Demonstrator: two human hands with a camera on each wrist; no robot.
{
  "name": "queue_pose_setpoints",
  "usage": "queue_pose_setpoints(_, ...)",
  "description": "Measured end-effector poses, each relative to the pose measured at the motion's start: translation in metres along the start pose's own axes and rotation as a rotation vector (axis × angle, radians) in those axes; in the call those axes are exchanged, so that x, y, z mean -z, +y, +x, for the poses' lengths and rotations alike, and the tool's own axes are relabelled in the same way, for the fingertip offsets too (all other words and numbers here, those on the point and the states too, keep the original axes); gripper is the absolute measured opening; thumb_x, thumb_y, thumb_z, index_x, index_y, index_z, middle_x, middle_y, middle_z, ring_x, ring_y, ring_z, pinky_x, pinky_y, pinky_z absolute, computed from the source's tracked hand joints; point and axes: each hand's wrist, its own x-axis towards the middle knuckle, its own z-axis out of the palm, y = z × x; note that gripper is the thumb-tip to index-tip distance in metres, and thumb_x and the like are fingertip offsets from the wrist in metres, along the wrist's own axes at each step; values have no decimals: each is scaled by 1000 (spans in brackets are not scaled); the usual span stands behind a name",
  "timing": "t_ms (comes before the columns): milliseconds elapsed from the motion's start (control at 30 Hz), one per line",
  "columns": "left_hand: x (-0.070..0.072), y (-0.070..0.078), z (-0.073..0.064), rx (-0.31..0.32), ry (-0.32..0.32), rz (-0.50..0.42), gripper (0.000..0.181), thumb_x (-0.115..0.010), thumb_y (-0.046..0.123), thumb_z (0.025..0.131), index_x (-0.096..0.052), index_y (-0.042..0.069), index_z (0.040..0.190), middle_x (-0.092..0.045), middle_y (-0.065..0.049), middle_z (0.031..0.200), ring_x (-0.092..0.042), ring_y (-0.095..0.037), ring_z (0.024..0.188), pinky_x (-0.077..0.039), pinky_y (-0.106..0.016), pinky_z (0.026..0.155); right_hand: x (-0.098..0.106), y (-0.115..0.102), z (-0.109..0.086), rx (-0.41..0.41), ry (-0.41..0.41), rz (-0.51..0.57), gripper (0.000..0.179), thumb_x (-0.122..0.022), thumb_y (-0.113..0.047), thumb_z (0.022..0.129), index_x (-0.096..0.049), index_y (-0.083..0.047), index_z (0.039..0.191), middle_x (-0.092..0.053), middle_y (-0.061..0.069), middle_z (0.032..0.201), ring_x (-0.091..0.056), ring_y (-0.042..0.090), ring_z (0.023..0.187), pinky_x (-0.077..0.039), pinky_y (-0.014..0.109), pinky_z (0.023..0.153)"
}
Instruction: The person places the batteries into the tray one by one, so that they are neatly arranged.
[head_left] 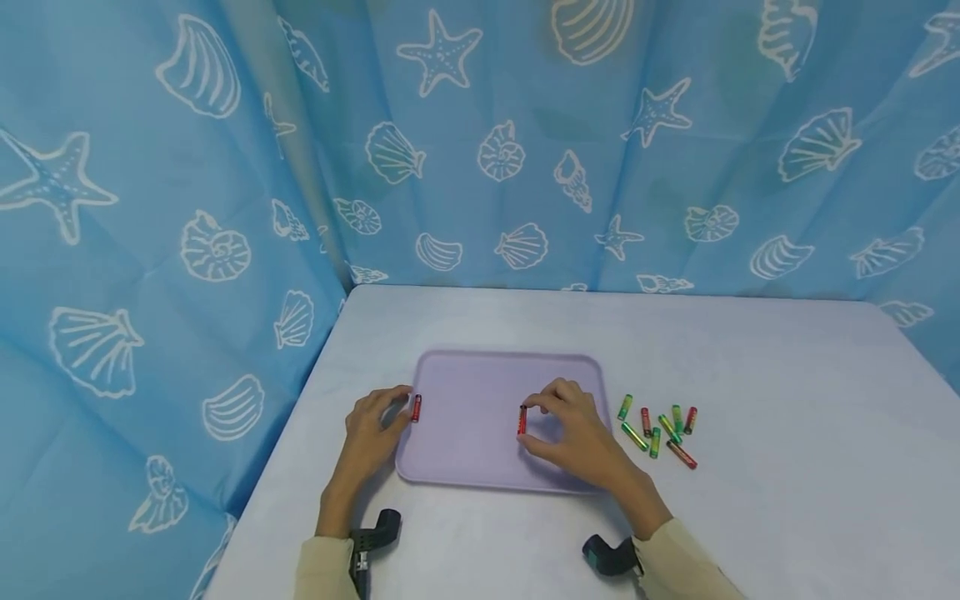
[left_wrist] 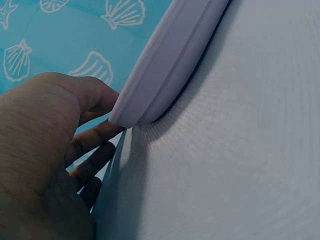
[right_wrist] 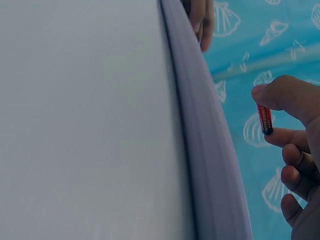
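Note:
Over the right half of the lilac tray [head_left: 468, 477], my right hand [head_left: 573, 433] pinches a small red battery [head_left: 522, 420] end to end between thumb and index finger. The right wrist view shows this battery [right_wrist: 264, 119] too, with black at its lower end and the other fingers loosely curled. My left hand [head_left: 375, 433] is at the tray's left rim, thumb and index finger about a second red battery [head_left: 416, 408] just inside. In the left wrist view those fingertips go behind the tray rim [left_wrist: 150, 85], which hides that battery.
Several green and red batteries, among them a green one [head_left: 633, 437] and a red one [head_left: 682, 454], lie loose on the white table [head_left: 795, 400] right of the tray. A blue curtain [head_left: 465, 200] with white shells hangs behind and to the left.

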Motion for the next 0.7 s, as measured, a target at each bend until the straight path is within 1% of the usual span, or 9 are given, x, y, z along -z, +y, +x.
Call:
queue_pose_setpoints(100,0,-1,1,9,-7,4,38,-62,15,96,-62,14,135,-56,-12,138,-37,-35,137,-13,-58,113,-10,-8,11,22,-17,37,37,-83,-28,81,-71,-12,112,-55,5,101,-45,15,97,-32,42,88)
queue_pose_setpoints(200,0,-1,2,-3,-1,4,38,-63,15,96,-63,14,134,-57,-11,137,-38,-35,136,-14,-58,113,-20,-15,21,46,-32,59,36,-82,-28,83,-71,-13,113,-54,5,101,-46,17,97,-31,42,88)
queue_pose_setpoints(367,1,-3,2,-30,6,5,38,-63,14,96,-63,13,134,-60,-11,133,-39,-36,134,-15,-59,113,-38,-23,34,59,-43,55,34,-82,-29,83,-71,-14,111,-54,5,100,-44,13,95,-31,40,88)
queue_pose_setpoints(467,1,-2,3,-39,10,4,38,-64,14,95,-63,13,134,-61,-11,131,-40,-36,133,-16,-58,112,-47,-26,42,64,-39,50,34,-82,-30,83,-71,-14,111,-55,5,100,-43,12,95,-31,40,87)
queue_pose_setpoints(533,1,-2,3,-35,9,4,38,-64,14,95,-63,13,134,-61,-10,132,-40,-35,134,-15,-58,112,-52,-28,47,73,-31,48,34,-82,-31,83,-71,-14,110,-55,5,99,-44,12,95,-32,40,86)
queue_pose_setpoints(700,2,0,1,-2,1,15,38,-63,17,96,-63,14,135,-58,-11,137,-38,-35,136,-14,-59,114,-65,-33,59,73,-31,41,35,-82,-31,82,-71,-13,110,-55,5,100,-45,13,96,-32,41,85)
